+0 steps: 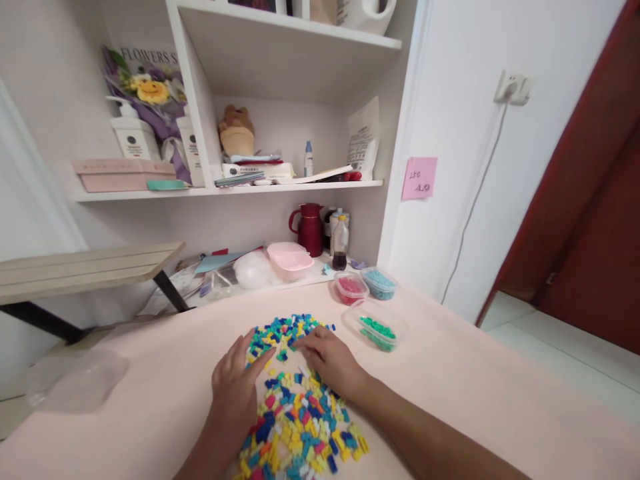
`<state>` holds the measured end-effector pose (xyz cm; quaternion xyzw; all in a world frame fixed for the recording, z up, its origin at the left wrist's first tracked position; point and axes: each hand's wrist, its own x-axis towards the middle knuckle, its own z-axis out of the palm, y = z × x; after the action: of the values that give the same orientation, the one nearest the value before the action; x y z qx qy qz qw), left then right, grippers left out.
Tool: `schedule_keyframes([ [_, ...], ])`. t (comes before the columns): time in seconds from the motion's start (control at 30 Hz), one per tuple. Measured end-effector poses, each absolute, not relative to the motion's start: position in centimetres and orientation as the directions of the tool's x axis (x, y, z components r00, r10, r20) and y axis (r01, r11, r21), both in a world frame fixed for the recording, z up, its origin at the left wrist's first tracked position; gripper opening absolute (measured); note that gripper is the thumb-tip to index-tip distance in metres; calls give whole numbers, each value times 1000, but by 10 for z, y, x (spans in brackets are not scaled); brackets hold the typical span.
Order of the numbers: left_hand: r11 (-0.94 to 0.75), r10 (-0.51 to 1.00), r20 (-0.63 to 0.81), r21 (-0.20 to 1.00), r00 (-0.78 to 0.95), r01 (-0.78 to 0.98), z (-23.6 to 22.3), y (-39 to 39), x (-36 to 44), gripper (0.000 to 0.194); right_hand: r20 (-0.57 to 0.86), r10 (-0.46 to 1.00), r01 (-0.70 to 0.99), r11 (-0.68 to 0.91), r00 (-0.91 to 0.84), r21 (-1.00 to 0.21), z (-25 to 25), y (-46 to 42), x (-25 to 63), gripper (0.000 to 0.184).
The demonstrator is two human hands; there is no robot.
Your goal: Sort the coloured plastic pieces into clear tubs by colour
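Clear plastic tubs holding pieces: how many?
3: the tub of red pieces and tub of light-blue pieces, side by side at back right; the tub of green pieces, in front of them.

Above my work surface, white shelves [300,187] bear a flower bouquet [153,92], a pink box [113,176] and a stuffed toy [237,129]. Beneath them I see a dark red jug [310,231] beside bottles [341,241]. A pink note [419,178] adheres to the wall [450,100], left of a socket [512,89] with a plugged-in cable [474,207].
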<state>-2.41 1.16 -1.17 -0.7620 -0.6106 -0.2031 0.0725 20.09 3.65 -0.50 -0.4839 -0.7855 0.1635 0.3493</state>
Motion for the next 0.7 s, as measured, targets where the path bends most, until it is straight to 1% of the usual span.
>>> schedule_keyframes([
  [0.1, -256, 895, 409, 136, 181, 957, -17, 11, -22, 75, 392, 861, 698, 498, -325, -515, -6, 36, 199, 35],
  [0.17, -279, 889, 412, 139, 201, 950, -18, 10, -21, 75, 399, 853, 711, 507, -336, -486, -7, 36, 198, 35],
  [0.37, -336, 902, 337, 156, 269, 929, -15, 9, -24, 67, 380, 871, 688, 482, -311, -543, -5, 36, 200, 29],
  [0.43, -381, 886, 338, 143, 316, 914, -18, 10, -26, 64, 394, 862, 670, 499, -319, -549, -5, 34, 200, 31],
  [0.5, -425, 861, 367, 135, 353, 895, -21, 12, -28, 62, 422, 835, 657, 542, -352, -524, -4, 32, 199, 38],
  [0.57, -443, 838, 419, 145, 350, 885, -22, 12, -29, 58, 436, 798, 659, 595, -416, -461, -4, 30, 198, 45],
  [0.63, -443, 822, 470, 173, 322, 880, -19, 10, -29, 55, 435, 770, 663, 631, -467, -403, -3, 28, 197, 45],
  [0.7, -440, 816, 497, 203, 295, 875, -14, 8, -29, 52, 434, 768, 659, 633, -470, -406, -3, 28, 197, 41],
])
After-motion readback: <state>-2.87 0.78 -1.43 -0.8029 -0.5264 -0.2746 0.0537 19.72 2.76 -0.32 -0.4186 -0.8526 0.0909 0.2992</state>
